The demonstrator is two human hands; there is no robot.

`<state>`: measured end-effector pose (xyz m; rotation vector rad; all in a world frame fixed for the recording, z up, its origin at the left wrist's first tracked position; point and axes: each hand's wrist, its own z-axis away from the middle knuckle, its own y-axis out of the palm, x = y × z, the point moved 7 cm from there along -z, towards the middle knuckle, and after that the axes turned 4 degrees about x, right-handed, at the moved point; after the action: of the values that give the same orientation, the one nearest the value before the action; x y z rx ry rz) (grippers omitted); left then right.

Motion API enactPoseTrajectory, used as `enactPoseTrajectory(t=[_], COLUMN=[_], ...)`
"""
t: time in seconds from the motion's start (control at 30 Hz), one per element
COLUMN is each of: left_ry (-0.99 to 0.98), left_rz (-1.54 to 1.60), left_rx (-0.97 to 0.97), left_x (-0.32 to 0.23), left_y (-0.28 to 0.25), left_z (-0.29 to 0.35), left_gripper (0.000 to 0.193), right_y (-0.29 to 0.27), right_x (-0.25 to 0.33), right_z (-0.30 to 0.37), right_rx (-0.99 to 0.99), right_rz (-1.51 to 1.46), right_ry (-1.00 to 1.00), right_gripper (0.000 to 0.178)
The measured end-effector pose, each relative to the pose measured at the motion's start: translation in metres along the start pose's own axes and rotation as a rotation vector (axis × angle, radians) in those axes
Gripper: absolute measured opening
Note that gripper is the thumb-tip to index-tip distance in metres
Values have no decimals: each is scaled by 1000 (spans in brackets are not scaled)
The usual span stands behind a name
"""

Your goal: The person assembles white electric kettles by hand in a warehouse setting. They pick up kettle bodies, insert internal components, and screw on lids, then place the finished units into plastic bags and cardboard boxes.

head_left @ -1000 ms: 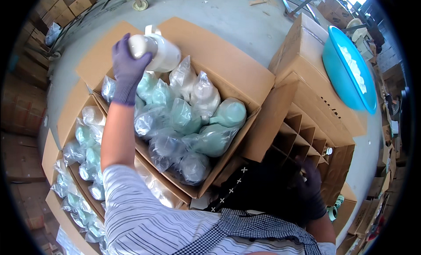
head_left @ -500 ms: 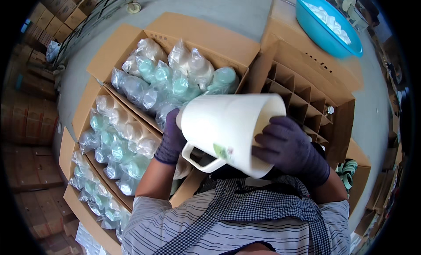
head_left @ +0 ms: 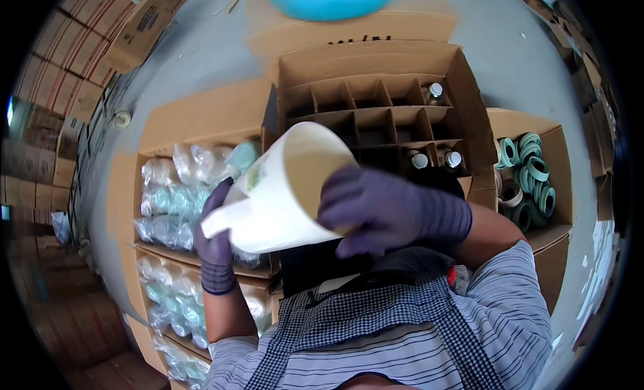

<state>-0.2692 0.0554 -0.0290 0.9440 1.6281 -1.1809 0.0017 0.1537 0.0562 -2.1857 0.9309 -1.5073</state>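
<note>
A white jug with a side handle and a green leaf print lies tilted in front of my chest, its wide open end turned toward the right. My gloved left hand is closed around its narrower end, beside the handle. At the wide mouth, my gloved right hand has its fingers curled over the rim, partly inside the opening; they are slightly blurred. Both gloves are purple. What lies deep inside the jug is hidden by the right hand.
Ahead stands a divided cardboard box with several silver-capped bottles. Boxes of plastic-wrapped pale green and clear pieces stand at the left. A box of green rings is at the right; a blue basin sits beyond.
My view has turned to the right. The jug has tipped, its mouth now facing more upward toward me, and both hands have stayed on it.
</note>
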Motion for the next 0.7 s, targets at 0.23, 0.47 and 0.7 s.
enactPoseTrajectory(t=[0.23, 0.47, 0.7], left_ry=[-214, -240, -43], left_rz=[203, 83, -36], left_rx=[-94, -58, 24], left_x=[13, 12, -20], left_y=[6, 42, 95], left_z=[1, -22, -69], left_gripper=[59, 53, 48], right_y=[-189, -164, -182], right_x=[-344, -439, -229], right_z=[262, 339, 233], right_rx=[-602, -422, -654], right_rz=[608, 538, 792], right_ry=[1487, 1668, 1467], right_gripper=[52, 57, 47])
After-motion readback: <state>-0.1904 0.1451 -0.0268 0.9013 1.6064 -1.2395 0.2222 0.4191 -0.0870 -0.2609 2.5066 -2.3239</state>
